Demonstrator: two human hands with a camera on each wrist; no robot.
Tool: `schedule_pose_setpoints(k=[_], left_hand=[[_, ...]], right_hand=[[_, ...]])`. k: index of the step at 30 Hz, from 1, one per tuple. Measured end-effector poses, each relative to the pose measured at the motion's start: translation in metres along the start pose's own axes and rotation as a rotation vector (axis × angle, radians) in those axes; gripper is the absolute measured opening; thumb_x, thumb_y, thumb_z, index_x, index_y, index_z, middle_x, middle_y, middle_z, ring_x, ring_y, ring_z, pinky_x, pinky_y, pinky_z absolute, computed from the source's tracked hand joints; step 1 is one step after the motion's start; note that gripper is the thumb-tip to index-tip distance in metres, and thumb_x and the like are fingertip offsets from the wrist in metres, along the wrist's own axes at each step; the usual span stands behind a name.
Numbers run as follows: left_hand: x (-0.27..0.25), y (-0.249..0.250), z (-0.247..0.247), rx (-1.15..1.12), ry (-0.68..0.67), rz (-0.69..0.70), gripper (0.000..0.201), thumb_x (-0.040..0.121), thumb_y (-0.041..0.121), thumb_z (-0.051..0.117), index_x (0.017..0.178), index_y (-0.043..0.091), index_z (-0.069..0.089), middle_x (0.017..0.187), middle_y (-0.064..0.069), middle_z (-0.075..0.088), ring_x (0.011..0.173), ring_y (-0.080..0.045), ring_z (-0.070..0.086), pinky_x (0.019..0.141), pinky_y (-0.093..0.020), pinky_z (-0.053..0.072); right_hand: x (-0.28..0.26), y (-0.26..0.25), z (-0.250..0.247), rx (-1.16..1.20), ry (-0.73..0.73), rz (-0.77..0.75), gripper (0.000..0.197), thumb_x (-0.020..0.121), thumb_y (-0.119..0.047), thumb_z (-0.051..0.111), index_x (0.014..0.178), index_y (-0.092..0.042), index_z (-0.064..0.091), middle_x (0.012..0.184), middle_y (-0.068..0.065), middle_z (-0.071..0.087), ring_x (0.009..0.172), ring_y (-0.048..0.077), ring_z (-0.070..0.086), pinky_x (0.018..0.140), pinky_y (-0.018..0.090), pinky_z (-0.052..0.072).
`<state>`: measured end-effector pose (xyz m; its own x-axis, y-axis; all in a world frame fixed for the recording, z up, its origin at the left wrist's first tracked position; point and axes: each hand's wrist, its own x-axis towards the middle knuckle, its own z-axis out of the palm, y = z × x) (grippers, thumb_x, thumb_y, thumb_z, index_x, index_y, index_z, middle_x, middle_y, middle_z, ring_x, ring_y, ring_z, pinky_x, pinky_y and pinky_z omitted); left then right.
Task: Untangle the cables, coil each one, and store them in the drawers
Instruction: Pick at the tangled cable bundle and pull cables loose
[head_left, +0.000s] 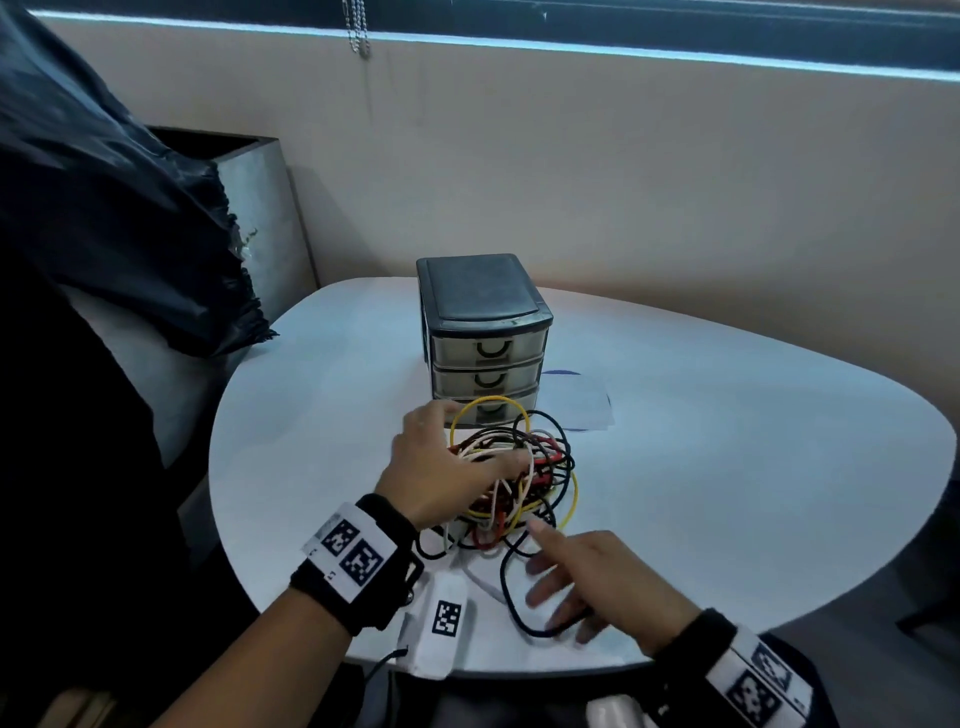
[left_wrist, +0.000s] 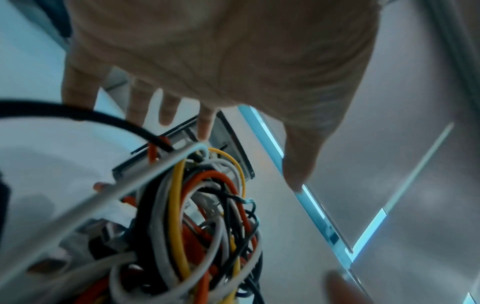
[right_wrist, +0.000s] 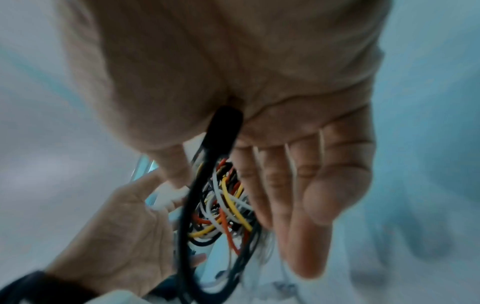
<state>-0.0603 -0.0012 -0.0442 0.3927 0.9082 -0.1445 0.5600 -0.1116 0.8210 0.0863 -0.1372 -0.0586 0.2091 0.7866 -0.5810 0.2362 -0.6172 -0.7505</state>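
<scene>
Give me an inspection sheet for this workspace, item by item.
Surface: rounded white table, set against a beige wall.
Job's things: tangled heap of black, white, yellow and red cables in front of a small black-framed three-drawer plastic unit; all three drawers closed.
Clutter: white paper sheet beside the drawer unit; white tagged device at the near edge.
Grippers: left hand rests on the heap, fingers spread; right hand open over a loose black cable loop, forefinger pointing at the heap.
Cables: still knotted, none coiled.
Surroundings: dark cloth at left, bead chain hanging above.
</scene>
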Motion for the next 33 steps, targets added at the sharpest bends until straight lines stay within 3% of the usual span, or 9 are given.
schedule_pose_setpoints(k=[3,6,9,11,13,16,21,26,33], left_hand=[[0.003,0.001,0.010,0.090,-0.109,0.030,0.091,0.057,0.069,0.081,0.130,0.044,0.032,0.132,0.008,0.049,0.118,-0.012,0.051,0.101,-0.031,0.043],[0.014,-0.007,0.010,0.132,-0.058,-0.083,0.094,0.056,0.063,0.080,0.135,0.038,0.036,0.128,0.004,0.059,0.115,-0.021,0.058,0.097,-0.036,0.049],[0.025,-0.017,0.006,-0.111,-0.031,-0.222,0.080,0.062,0.046,0.080,0.132,0.026,0.045,0.116,-0.001,0.065,0.099,-0.018,0.065,0.082,-0.032,0.053],[0.025,-0.022,0.004,-0.341,-0.022,-0.282,0.060,0.069,0.024,0.078,0.123,0.017,0.053,0.098,-0.006,0.072,0.075,-0.015,0.066,0.064,-0.026,0.050],[0.024,-0.031,0.003,-0.558,0.000,-0.323,0.053,0.070,0.011,0.073,0.120,0.014,0.057,0.084,-0.011,0.072,0.060,-0.020,0.062,0.056,-0.028,0.050],[0.021,-0.043,0.003,-0.805,0.020,-0.331,0.043,0.080,0.000,0.063,0.121,0.012,0.057,0.078,-0.016,0.070,0.063,-0.028,0.064,0.060,-0.039,0.057],[0.021,-0.041,0.004,-0.996,0.008,-0.262,0.042,0.085,-0.005,0.057,0.124,0.011,0.052,0.083,-0.018,0.072,0.068,-0.031,0.068,0.060,-0.040,0.058],[0.028,-0.035,0.008,-1.026,0.028,-0.237,0.046,0.085,-0.002,0.059,0.126,0.018,0.051,0.082,-0.016,0.071,0.066,-0.030,0.066,0.065,-0.041,0.058],[0.026,-0.031,0.007,-1.005,-0.022,-0.210,0.041,0.087,-0.002,0.055,0.121,0.020,0.052,0.080,-0.013,0.071,0.064,-0.029,0.066,0.063,-0.038,0.058]], right_hand=[[0.010,-0.003,0.004,0.277,0.065,0.064,0.045,0.096,-0.048,0.053,0.101,-0.006,0.068,0.099,0.016,0.074,0.075,0.029,0.073,0.057,0.031,0.053],[0.016,-0.002,0.009,0.448,0.162,0.040,0.026,0.097,-0.028,0.060,0.096,-0.002,0.061,0.107,0.023,0.070,0.084,0.031,0.073,0.062,0.038,0.056],[0.020,-0.001,0.010,0.734,0.205,0.033,0.023,0.094,-0.022,0.063,0.099,-0.003,0.052,0.111,0.026,0.067,0.092,0.040,0.071,0.067,0.044,0.057],[0.019,-0.002,0.009,0.950,0.097,0.094,0.030,0.094,-0.029,0.060,0.105,-0.004,0.049,0.113,0.029,0.066,0.095,0.045,0.069,0.070,0.049,0.056],[0.018,-0.003,0.006,1.070,-0.061,0.130,0.036,0.094,-0.035,0.056,0.112,-0.004,0.050,0.116,0.031,0.066,0.100,0.048,0.067,0.077,0.050,0.053],[0.019,-0.004,0.004,0.983,-0.187,0.089,0.037,0.091,-0.032,0.057,0.116,-0.004,0.058,0.115,0.023,0.069,0.105,0.040,0.068,0.084,0.045,0.048],[0.022,-0.007,0.022,0.506,-0.083,-0.067,0.022,0.093,-0.026,0.064,0.113,-0.019,0.069,0.114,0.006,0.072,0.097,0.017,0.069,0.076,0.030,0.048],[0.027,-0.013,0.025,0.535,0.097,-0.175,0.012,0.095,-0.024,0.062,0.098,-0.020,0.073,0.099,0.006,0.076,0.094,0.018,0.071,0.078,0.031,0.047],[0.026,-0.017,0.012,0.502,0.335,-0.262,0.009,0.089,-0.012,0.069,0.086,-0.016,0.076,0.085,-0.002,0.073,0.077,0.012,0.063,0.063,0.024,0.047]])
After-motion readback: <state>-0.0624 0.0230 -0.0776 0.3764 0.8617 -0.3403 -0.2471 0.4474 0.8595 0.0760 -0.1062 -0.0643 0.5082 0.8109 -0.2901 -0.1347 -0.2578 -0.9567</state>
